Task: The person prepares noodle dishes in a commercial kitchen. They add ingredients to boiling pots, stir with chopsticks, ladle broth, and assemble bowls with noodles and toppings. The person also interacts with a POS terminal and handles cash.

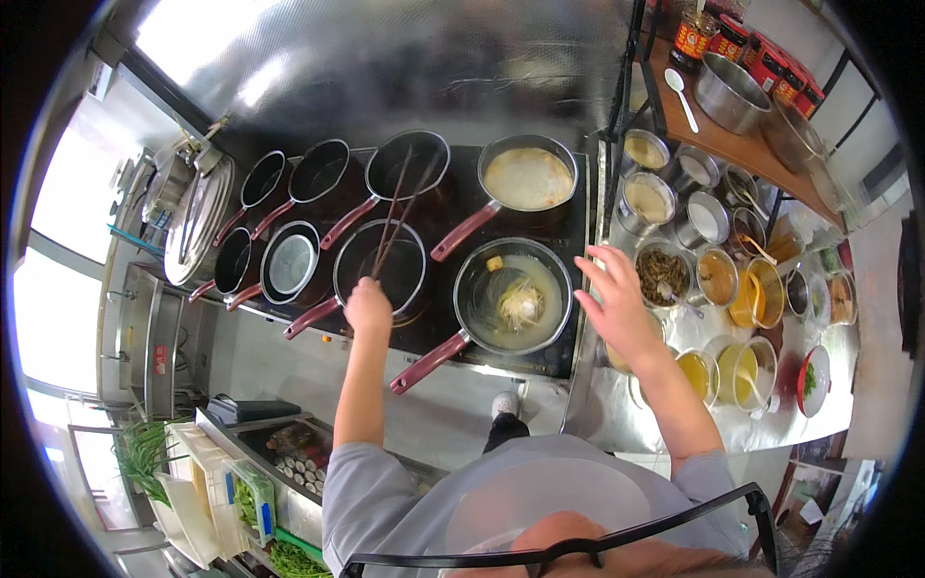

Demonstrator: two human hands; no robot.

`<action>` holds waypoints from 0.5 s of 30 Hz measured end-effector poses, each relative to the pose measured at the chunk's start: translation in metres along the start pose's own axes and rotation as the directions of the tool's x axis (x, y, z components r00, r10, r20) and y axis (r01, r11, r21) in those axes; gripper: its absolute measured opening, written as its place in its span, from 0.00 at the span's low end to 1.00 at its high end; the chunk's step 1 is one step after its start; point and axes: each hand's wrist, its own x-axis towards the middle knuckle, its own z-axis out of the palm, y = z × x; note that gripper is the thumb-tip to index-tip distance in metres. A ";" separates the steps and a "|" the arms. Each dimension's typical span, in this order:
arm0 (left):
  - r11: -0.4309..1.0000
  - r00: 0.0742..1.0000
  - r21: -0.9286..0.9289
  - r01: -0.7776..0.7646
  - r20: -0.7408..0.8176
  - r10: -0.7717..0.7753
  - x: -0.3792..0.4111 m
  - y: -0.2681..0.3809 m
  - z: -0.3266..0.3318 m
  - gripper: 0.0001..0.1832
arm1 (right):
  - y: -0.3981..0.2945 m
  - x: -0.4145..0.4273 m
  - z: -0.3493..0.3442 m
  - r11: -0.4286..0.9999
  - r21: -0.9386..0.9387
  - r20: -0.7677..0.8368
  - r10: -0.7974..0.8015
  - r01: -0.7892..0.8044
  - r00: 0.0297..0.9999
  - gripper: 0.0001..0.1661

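Observation:
My left hand [368,307] grips a pair of long dark chopsticks [390,220] above an empty black pan [355,267]. Their tips point away from me, over the back pan [405,166] behind it. My right hand [618,303] holds nothing; its fingers are spread just right of the front right pan [470,303]. Inside that pan, cloudy broth surrounds a heap of pale shreds [514,298] topped with white powder. A small yellow cube [494,264] lies near its far wall. Behind it, another pan [527,173] contains pale, cloudy liquid.
Several dark pans with maroon handles crowd the black cooktop [578,347]. Metal and clear containers of seasonings, including a bowl of chopped dark greens [661,271], cover the steel counter [607,419] at right. A wooden shelf [668,94] overhangs it. Large lids [209,224] stand at left.

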 end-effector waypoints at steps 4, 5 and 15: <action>0.475 0.895 -0.854 0.213 0.366 0.256 -0.105 0.104 -0.077 0.12 | -0.041 0.018 0.020 0.994 -0.074 -0.017 -0.079 0.077 0.997 0.44; 0.184 0.770 -0.850 0.494 0.526 0.361 -0.136 0.128 -0.091 0.14 | -0.050 0.025 0.024 0.994 -0.061 -0.042 -0.089 0.086 0.995 0.45; 0.131 0.294 -0.959 0.253 0.205 0.934 -0.219 0.121 -0.129 0.24 | -0.073 -0.002 -0.036 0.963 0.268 0.057 0.005 -0.020 0.998 0.29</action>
